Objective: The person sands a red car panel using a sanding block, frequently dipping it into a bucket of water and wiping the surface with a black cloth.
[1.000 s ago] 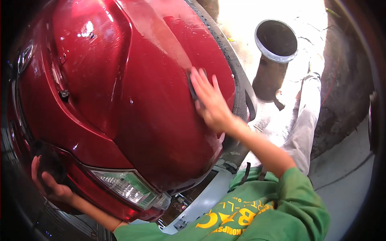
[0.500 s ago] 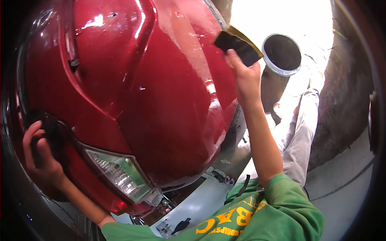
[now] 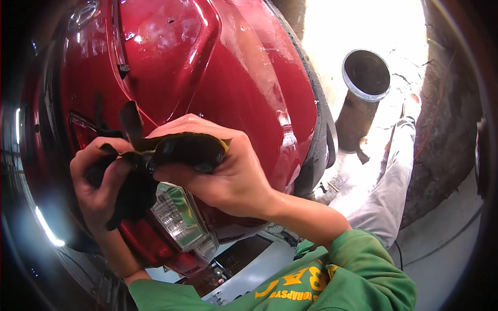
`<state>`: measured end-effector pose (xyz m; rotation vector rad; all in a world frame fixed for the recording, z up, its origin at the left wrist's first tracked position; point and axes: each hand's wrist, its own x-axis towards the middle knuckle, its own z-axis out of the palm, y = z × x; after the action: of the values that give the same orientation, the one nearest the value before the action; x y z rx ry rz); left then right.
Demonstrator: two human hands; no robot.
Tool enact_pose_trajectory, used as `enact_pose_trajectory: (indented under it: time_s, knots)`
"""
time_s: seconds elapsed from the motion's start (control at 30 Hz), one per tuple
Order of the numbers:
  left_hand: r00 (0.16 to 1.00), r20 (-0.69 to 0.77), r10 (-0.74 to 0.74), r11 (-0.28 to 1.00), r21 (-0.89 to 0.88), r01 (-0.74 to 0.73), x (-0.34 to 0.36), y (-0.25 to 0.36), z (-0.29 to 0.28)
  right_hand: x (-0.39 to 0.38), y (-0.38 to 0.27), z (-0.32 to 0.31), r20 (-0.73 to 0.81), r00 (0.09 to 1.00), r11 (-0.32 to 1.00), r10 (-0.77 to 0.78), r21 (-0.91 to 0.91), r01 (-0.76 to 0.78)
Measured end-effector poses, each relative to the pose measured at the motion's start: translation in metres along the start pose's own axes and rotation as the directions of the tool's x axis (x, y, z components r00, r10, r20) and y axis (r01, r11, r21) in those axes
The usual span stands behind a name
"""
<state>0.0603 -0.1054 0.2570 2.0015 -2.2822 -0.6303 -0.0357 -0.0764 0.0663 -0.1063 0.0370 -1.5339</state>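
Observation:
In front of the red car body [image 3: 244,98], my two hands come together above the tail light [image 3: 179,215]. My right hand [image 3: 238,176] is closed on a bent sheet of sandpaper [image 3: 189,149], black on one face and yellowish on the back. Thumb and fingers of my left hand [image 3: 101,176] pinch a limp black piece [image 3: 134,197] that hangs down from them; its kind is unclear. The sheet and the black piece meet between the hands, and a dark flap [image 3: 130,120] stands up there.
A round bucket [image 3: 367,98] with a pale rim stands on the sunlit floor at the far right. My leg in grey trousers [image 3: 381,186] stretches along the right side. Dark trim [image 3: 319,124] edges the car. A pale wall [image 3: 446,249] is at the lower right.
My right hand has brought the sandpaper from beside the bucket leftward and nearer. My left hand has left the car's left side and moved right to meet it.

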Motion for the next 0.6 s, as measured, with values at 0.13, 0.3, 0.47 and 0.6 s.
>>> enact_pose_trajectory:
  time_s: [0.13,0.3,0.47,0.6]
  knots:
    - [0.974,-0.210,-0.082,0.991,0.082,0.101,-0.006,0.003,0.001,0.002,-0.009,-0.027,0.048,0.997,0.971,-0.053,-0.231,0.063]
    - [0.958,-0.182,-0.219,0.965,-0.185,0.186,0.024,0.008,-0.020,0.008,-0.026,-0.070,-0.294,0.956,0.969,0.013,-0.231,-0.084]
    - [0.950,0.219,-0.223,0.974,0.086,0.208,0.023,0.026,0.004,0.002,-0.013,-0.023,-0.087,0.976,0.980,0.201,0.020,-0.200]
    - [0.933,0.144,-0.330,0.918,-0.182,0.353,0.023,0.025,-0.008,-0.016,0.004,-0.031,-0.055,0.990,0.991,0.132,0.020,-0.131]
